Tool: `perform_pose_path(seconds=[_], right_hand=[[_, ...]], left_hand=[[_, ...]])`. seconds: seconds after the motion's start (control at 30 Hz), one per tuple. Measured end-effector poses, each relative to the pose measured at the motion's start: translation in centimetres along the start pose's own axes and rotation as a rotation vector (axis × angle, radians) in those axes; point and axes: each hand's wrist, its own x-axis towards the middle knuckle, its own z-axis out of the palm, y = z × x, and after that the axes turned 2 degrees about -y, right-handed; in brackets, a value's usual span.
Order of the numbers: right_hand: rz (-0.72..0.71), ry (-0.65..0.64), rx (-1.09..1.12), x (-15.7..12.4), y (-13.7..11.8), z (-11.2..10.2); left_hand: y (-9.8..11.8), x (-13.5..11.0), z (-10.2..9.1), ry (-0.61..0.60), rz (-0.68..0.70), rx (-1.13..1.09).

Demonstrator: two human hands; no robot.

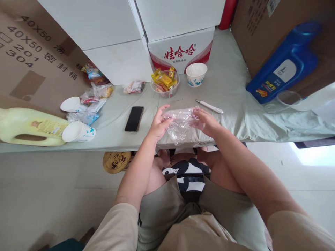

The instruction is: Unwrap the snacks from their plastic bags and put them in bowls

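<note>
As we read from the left, a phone (134, 118) lies on the table (235, 87) just outside the left hand (159, 124), whose thumb and fingers are closed on the left end of a plastic bag (180, 127). The bag spans both grips at the table edge, its long axis left to right, equally near each hand; it is clear, crumpled and limp. The right hand (205, 122) pinches its right end; a white pen (209, 106) lies just beyond.

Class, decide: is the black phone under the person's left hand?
No, the black phone lies apart from the left hand, which holds a clear plastic bag with the right hand.
</note>
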Motion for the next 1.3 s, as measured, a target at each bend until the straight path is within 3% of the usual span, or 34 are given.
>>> perform_pose_path(seconds=[0.13, 0.27, 0.47, 0.63, 0.73, 0.83, 0.97, 1.1, 1.3], right_hand=[[0.069, -0.084, -0.137, -0.2, 0.2, 0.0], [-0.055, -0.034, -0.133, 0.0, 0.4, 0.0], [-0.139, 0.049, -0.011, 0.6, 0.4, 0.1], [-0.081, -0.072, -0.104, 0.1, 0.7, 0.0], [-0.091, -0.121, -0.186, -0.1, 0.8, 0.0], [-0.079, -0.062, -0.148, 0.0, 0.6, 0.2], [-0.033, -0.034, -0.124, -0.1, 0.4, 0.4], [-0.089, -0.047, -0.044, -0.3, 0.3, 0.6], [-0.175, -0.139, 0.031, -0.5, -0.3, 0.5]], left_hand=[[0.3, 0.0, 0.5, 0.045, -0.055, 0.041], [0.3, 0.3, 0.2, 0.121, -0.096, 0.03], [0.0, 0.4, -0.3, -0.061, -0.263, -0.091], [0.0, 0.3, 0.1, 0.025, -0.162, -0.043], [0.0, 0.3, 0.3, 0.007, -0.111, -0.059], [-0.2, 0.3, 0.3, -0.052, -0.169, -0.058], [-0.3, 0.6, 0.0, 0.019, -0.185, -0.03], [0.0, 0.7, -0.2, 0.077, -0.11, -0.131], [0.0, 1.0, -0.7, -0.008, -0.251, -0.207]])
